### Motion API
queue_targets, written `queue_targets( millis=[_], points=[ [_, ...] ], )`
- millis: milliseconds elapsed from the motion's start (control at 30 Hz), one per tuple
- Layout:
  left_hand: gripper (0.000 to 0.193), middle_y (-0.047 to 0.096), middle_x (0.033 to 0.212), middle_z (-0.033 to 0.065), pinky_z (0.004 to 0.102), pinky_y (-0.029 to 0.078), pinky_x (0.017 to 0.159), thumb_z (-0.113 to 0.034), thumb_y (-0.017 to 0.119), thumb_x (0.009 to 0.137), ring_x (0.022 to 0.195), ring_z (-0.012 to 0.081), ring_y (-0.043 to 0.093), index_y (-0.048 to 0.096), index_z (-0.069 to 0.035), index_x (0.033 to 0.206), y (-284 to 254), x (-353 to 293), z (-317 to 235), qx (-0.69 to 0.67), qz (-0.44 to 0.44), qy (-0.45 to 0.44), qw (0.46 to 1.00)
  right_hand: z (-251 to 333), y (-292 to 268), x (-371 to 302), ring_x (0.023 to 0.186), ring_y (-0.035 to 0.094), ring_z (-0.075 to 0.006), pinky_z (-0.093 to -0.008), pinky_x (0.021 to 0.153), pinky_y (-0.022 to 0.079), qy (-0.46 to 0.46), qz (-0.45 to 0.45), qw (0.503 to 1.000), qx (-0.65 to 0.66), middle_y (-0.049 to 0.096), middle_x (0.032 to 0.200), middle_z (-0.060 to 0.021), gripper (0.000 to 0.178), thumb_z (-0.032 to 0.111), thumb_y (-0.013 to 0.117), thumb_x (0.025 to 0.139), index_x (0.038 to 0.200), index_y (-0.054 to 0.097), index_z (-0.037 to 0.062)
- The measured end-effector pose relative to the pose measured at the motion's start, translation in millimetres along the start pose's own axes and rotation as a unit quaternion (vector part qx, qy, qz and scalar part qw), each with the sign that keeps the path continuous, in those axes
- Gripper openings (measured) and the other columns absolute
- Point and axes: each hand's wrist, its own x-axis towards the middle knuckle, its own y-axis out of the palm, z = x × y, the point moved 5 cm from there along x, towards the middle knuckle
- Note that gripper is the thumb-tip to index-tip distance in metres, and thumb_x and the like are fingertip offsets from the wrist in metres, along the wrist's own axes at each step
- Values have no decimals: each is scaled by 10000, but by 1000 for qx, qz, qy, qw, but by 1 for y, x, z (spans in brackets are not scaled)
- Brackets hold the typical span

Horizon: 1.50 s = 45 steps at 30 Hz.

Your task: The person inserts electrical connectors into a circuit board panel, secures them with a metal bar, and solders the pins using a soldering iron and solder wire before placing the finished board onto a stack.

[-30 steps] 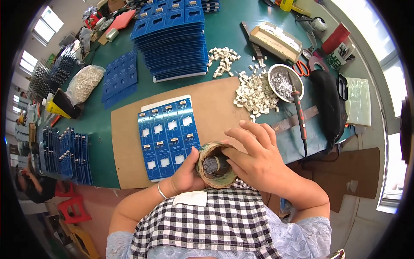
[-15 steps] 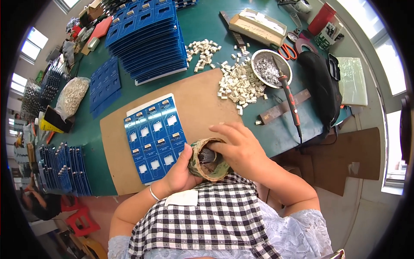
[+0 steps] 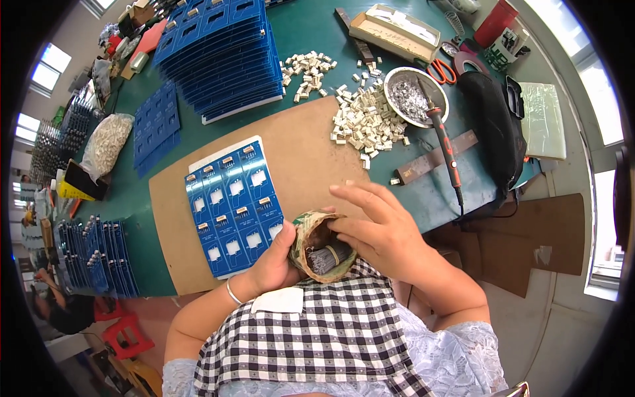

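My left hand point(image 3: 272, 261) is wrapped round the side of a short round cup point(image 3: 336, 273) with a green patterned outside, held tilted over my lap. Inside the cup lies a bundle of thin grey wire-like pieces point(image 3: 325, 261) with a band round it. My right hand point(image 3: 390, 231) is at the cup's right side, some fingers hooked over the rim into the mouth and the index finger stretched above. Its thumb is hidden. Beyond the cup, a blue circuit board panel point(image 3: 228, 208) with small white connectors lies on a brown cardboard sheet point(image 3: 297, 152).
Loose white connectors point(image 3: 367, 122) are heaped beyond the cardboard. A soldering iron point(image 3: 444, 142) rests across a white bowl point(image 3: 442, 99) of metal scraps. Tall stacked blue panels point(image 3: 225, 73) stand far left. Orange-handled scissors point(image 3: 442, 71) and a black pouch point(image 3: 489, 126) lie right.
The cup has tipped, bringing the banded bundle into clearer sight inside it. My right hand has shifted slightly right, its fingers still at the rim. The view has moved a little.
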Motion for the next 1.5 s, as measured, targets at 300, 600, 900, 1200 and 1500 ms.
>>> queue_targets(
  millis=[300, 600, 900, 1200, 1500],
  points=[
    [715, 378, 1441, 167, 432, 359, 1109, -580, 235, 983, 1318, 268, 421, 256, -47, 1458, 3, 1, 7, -15, -24, -17, 999, 10, 8, 28, 1272, 448, -313, -426, 978, 406, -101, 154, 963, -198, 503, 1362, -89, 142, 200, 615, 743, 791, 723, 119],
    [735, 397, 1418, 179, 419, 369, 1103, -587, 215, 981, 1313, 264, 425, 270, -18, 1443, 1, -2, 8, -11, -20, -40, 999, 3, 19, 24, 1285, 425, -293, -464, 1037, 367, -105, 188, 972, -91, 509, 1336, -81, 149, 169, 617, 766, 825, 727, 87],
    [762, 426, 1401, 159, 394, 385, 1089, -625, 259, 959, 1287, 242, 454, 319, -23, 1421, -1, -3, 10, -20, -22, -33, 999, 1, 14, 21, 1130, 537, -277, -338, 906, 506, -72, 218, 973, -33, 553, 1189, -115, 122, 106, 597, 762, 767, 683, 20],
    [752, 356, 1471, 150, 446, 311, 1136, -631, 226, 962, 1347, 266, 382, 289, -63, 1451, 2, -3, 12, -10, -30, -55, 998, 8, 17, 27, 1117, 558, -215, -301, 780, 562, -81, 285, 936, -191, 532, 1268, -57, 127, 159, 633, 751, 809, 713, 80],
    [742, 414, 1410, 168, 435, 387, 1091, -610, 256, 969, 1285, 264, 459, 279, -33, 1436, -2, -5, 11, -26, -37, -33, 998, 1, 21, 27, 1046, 558, -214, -306, 772, 548, -74, 254, 962, -67, 555, 1170, -38, 155, 161, 617, 771, 867, 706, 79]
  ],
)
